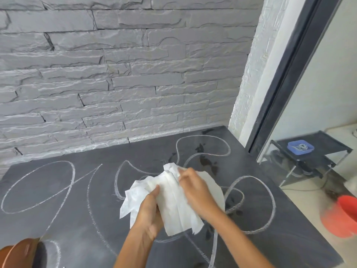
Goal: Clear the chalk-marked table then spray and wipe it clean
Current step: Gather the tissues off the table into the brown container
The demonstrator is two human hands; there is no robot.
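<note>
- My left hand (149,211) grips the lower part of a crumpled white paper towel (173,202) from below, fingers curled shut around it.
- My right hand (195,188) pinches the towel's upper edge, thumb and fingers closed on the sheet, so both hands hold it above the dark grey slate table (280,238).
- Under and around the hands I see looping white chalk lines (38,182) across the tabletop.
- Just beyond the right hand, dark wet spray spots (207,163) sit on the slate.
- Near the left forearm, at the frame's lower corner, a brown rounded object (19,252) shows; I cannot tell what it is.
- Well to the right of the right hand, off the table, stands an orange plastic bucket (342,217).
</note>
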